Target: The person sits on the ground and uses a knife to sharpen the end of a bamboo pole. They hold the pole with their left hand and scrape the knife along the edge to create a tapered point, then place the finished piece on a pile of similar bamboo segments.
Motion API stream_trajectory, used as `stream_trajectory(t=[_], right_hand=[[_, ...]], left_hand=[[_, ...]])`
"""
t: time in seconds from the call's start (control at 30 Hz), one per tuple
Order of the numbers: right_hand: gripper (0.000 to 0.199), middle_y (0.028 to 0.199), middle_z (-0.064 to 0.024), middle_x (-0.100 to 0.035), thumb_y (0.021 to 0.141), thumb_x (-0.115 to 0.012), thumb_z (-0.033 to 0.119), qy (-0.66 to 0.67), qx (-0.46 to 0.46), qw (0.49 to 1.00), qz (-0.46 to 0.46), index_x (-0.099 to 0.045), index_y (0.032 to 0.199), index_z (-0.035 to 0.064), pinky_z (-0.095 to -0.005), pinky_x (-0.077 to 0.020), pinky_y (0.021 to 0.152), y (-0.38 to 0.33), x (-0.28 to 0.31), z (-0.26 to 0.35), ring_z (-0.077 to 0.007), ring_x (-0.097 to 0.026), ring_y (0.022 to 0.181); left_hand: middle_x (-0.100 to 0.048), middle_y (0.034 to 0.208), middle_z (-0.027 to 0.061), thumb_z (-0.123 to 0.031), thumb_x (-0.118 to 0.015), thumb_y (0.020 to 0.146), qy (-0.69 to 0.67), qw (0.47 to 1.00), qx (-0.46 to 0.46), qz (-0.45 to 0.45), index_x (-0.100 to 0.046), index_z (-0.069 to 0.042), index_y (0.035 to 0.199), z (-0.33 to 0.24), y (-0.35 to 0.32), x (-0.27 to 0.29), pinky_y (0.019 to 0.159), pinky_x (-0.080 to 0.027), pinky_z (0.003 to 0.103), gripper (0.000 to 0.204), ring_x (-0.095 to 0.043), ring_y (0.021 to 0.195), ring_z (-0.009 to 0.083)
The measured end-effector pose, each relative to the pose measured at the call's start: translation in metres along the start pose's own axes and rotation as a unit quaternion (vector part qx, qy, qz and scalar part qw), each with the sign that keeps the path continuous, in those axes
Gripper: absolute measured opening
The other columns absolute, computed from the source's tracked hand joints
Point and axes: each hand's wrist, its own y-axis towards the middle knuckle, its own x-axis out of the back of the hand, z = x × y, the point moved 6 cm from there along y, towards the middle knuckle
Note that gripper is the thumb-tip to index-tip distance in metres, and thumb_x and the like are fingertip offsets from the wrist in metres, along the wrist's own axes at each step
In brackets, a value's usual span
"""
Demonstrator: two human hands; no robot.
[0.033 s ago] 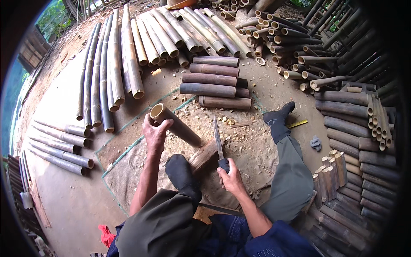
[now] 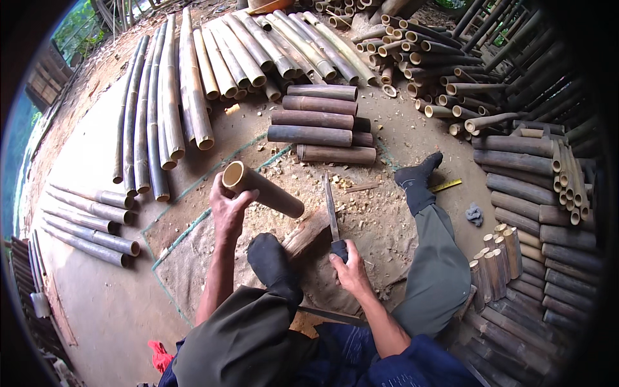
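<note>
My left hand (image 2: 228,209) grips a short bamboo tube (image 2: 274,195) near its open end, with the thumb along its side. The tube slants down to the right, and its lower end is by a wooden block (image 2: 307,235). Whether the two touch I cannot tell. In my right hand (image 2: 353,267) is the dark, wrapped handle of a long knife (image 2: 331,208). Its blade points away from me, to the right of the block and apart from the tube. My left foot (image 2: 271,259), in a dark sock, rests against the block's near end.
Pale chips litter the ground cloth (image 2: 213,258). Cut bamboo sections (image 2: 312,119) lie stacked ahead, long bamboo poles (image 2: 193,84) beyond them to the left. More bamboo pieces (image 2: 522,155) pile up at the right. My right foot (image 2: 414,180) is stretched out near a yellow measuring tape (image 2: 447,185).
The bamboo tube has tilted slightly, its open end turning a little more toward me, and my left hand has shifted with it. My right hand keeps hold of the knife.
</note>
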Motion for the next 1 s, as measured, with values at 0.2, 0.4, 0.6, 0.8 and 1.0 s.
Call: stream_trajectory(t=[0.2, 0.4, 0.6, 0.8, 1.0], right_hand=[[0.037, 0.087, -0.0120, -0.063, 0.102, -0.066, 0.029, 0.028, -0.035, 0.999, 0.028, -0.057, 0.127, 0.0035, -0.0418, -0.0545, 0.069, -0.006, 0.004, 0.008, -0.0238, -0.067, 0.073], [0.042, 0.108, -0.0277, -0.071, 0.107, -0.060, 0.036, -0.149, 0.070, 0.986, -0.010, -0.054, 0.136, 0.0064, -0.0549, -0.0545, 0.082, -0.014, -0.002, 0.022, -0.0505, -0.070, 0.098], [0.039, 0.100, -0.0253, -0.072, 0.108, -0.060, 0.032, -0.134, 0.120, 0.983, -0.018, -0.055, 0.135, 0.0042, -0.0514, -0.0556, 0.076, -0.029, 0.001, 0.073, -0.0476, -0.071, 0.091], [0.034, 0.086, -0.0288, -0.070, 0.107, -0.061, 0.028, -0.135, 0.194, 0.971, -0.034, -0.052, 0.124, 0.0007, -0.0525, -0.0555, 0.067, -0.022, -0.010, 0.058, -0.0488, -0.071, 0.078], [0.032, 0.081, -0.0290, -0.068, 0.107, -0.062, 0.032, -0.204, 0.150, 0.967, 0.020, -0.053, 0.112, 0.0015, -0.0543, -0.0527, 0.063, -0.012, -0.007, 0.095, -0.0523, -0.069, 0.080]], left_hand=[[-0.067, 0.112, 0.0093, -0.015, -0.093, 0.077, -0.093, 0.995, 0.027, -0.038, -0.056, -0.003, 0.136, -0.031, -0.056, 0.012, 0.092, -0.058, 0.034, 0.071, -0.068, 0.104, 0.0195], [-0.067, 0.115, 0.0089, -0.008, -0.089, 0.081, -0.025, 0.997, 0.000, -0.066, -0.059, -0.006, 0.126, -0.022, -0.089, 0.023, 0.096, -0.057, 0.036, 0.054, -0.069, 0.106, 0.0200], [-0.065, 0.115, 0.0093, 0.002, -0.081, 0.077, 0.029, 0.996, -0.066, -0.044, -0.058, -0.005, 0.121, -0.028, -0.098, 0.021, 0.101, -0.054, 0.040, 0.050, -0.067, 0.112, 0.0230], [-0.066, 0.112, 0.0105, 0.005, -0.076, 0.072, -0.007, 0.993, -0.075, -0.091, -0.059, -0.004, 0.116, -0.030, -0.115, 0.011, 0.101, -0.053, 0.039, 0.049, -0.067, 0.110, 0.0227], [-0.066, 0.114, 0.0098, 0.003, -0.078, 0.073, 0.063, 0.987, -0.098, -0.110, -0.059, -0.005, 0.117, -0.026, -0.115, 0.017, 0.097, -0.053, 0.036, 0.048, -0.066, 0.106, 0.0205]])
